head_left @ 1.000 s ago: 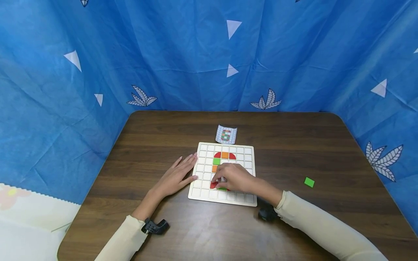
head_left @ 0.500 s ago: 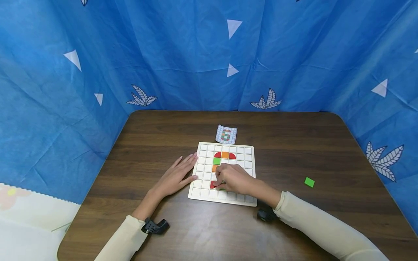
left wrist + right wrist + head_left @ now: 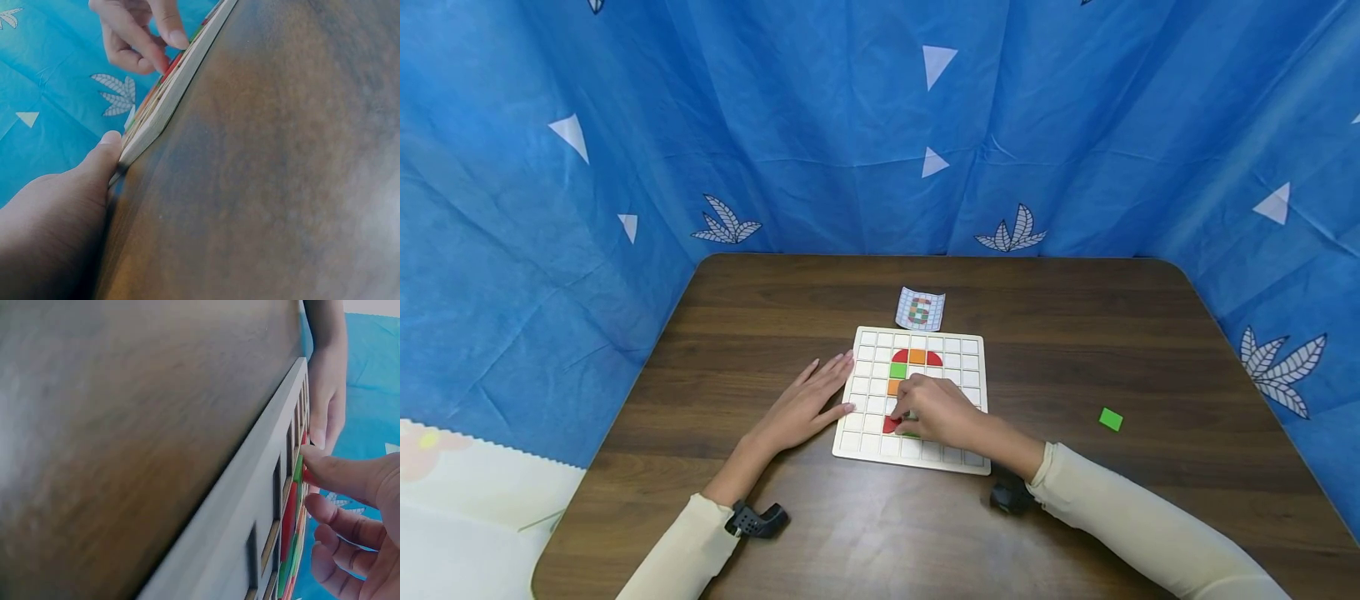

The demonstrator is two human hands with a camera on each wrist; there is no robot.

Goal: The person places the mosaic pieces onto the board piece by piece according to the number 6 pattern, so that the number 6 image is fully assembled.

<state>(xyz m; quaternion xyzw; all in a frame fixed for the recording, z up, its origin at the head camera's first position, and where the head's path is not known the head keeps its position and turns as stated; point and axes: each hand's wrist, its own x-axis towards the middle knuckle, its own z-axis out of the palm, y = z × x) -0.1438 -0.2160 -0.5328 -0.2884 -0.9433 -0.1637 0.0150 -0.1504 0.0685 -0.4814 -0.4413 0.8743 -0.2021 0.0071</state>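
A pale wooden grid board point(image 3: 857, 446) lies on the table, with red, orange and green tiles in some of its squares. My right hand point(image 3: 940, 410) is over its lower middle, thumb and index finger bent at a red rounded-corner tile point(image 3: 891, 425). In the left wrist view the index fingertip touches that red tile point(image 3: 172, 65), with the thumb close beside. Part of the tile pattern is hidden under this hand. My left hand point(image 3: 808, 408) lies flat at the board's left edge, fingers spread, fingertips and thumb touching the rim.
A small paper card point(image 3: 920, 310) with a coloured tile pattern on a grid lies just beyond the board. One loose green square tile point(image 3: 1110, 419) is on the dark wooden table point(image 3: 1060, 333) to the right. A blue curtain point(image 3: 820, 125) hangs behind the table.
My right index fingertip shifted in toward the thumb, then eased slightly back, showing more of the red tile. The left hand and the board have not moved.
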